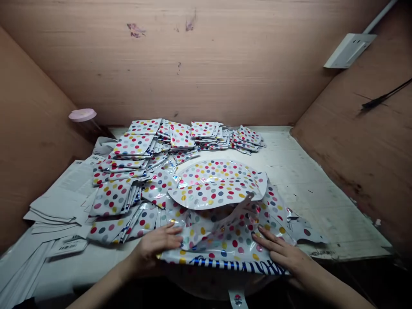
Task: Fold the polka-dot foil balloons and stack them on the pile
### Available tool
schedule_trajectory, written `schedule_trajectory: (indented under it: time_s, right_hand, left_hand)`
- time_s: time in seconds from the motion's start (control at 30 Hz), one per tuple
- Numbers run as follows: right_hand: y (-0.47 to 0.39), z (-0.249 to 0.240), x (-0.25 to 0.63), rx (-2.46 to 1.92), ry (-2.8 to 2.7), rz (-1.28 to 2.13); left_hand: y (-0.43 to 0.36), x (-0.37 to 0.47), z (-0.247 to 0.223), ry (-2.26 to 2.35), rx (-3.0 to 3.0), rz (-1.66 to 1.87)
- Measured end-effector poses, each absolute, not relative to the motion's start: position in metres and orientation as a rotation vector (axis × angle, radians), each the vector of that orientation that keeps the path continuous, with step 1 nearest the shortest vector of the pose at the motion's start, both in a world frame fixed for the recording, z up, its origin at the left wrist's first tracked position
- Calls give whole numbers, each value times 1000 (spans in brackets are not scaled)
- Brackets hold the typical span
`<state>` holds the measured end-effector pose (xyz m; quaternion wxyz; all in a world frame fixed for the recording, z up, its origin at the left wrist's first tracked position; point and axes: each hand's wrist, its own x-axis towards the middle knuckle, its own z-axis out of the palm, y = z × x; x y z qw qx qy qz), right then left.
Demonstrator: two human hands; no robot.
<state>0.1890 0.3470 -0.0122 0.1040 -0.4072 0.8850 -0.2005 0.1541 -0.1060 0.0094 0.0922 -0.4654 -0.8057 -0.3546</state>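
Observation:
A large shiny foil balloon [238, 231], white with coloured dots and dark blue lettering along its near fold, lies partly folded and wrinkled at the table's front edge. My left hand [161, 243] rests at its left side with the fingers stretched out over the foil. On the right, my right hand [283, 253] presses on the foil, its fingers spread; its thumb is mostly hidden. A rounded lobe is folded over on top. Below the front edge hangs a lower part with a pale tab [238, 299].
Several stacks of folded dotted foil packets [133, 143] line the back and left. Printed white cards [61, 206] lie at the far left, below a pink-lidded cup [83, 115]. Wooden walls enclose the table [322, 197]. A socket [350, 50] and black cable [383, 98] are at right.

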Motion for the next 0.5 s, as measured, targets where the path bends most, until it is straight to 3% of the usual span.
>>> schedule_trajectory:
  time_s: [0.1,0.23,0.37,0.5]
  right_hand:
    - [347,-11,187,-1203,2565,-658]
    - [345,-14,185,-1239,2538,-652]
    - [349,-6,188,-1223,2554,-643]
    - [358,7,193,-1080,2523,-755]
  left_hand:
    - [-96,151,63,-2232,-1183,-1224]
    - [-77,162,106,-2188,-1444,-1065]
    - [-82,159,67,-2552,-1613,-1092]
    - [-105,161,16,-3000,-1079,-1365]
